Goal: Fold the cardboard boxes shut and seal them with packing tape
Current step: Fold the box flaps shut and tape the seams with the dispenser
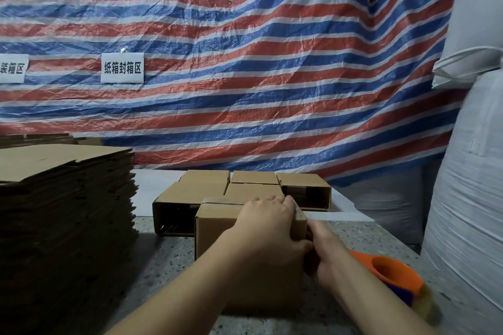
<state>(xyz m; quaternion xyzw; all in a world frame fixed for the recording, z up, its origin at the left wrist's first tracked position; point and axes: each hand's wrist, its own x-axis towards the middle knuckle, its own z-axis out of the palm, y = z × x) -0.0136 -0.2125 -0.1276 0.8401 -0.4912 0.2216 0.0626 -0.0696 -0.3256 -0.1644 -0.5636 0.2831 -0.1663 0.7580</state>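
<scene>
The cardboard box [217, 228] stands at the worktop's [168, 261] near edge, before a cluster of assembled boxes [201, 187]. The left hand [268, 228] lies over its top, fingers curled round the right edge. The right hand [326, 250] presses against the box's right side, fingers hidden. Flat cardboard sheets [65, 198] are stacked at the left edge.

A white sign [122, 67] is reading 纸箱封箱区 on the striped tarp [272, 62], while a second white sign [11, 68], cut by the left edge, is showing only 装箱区
</scene>
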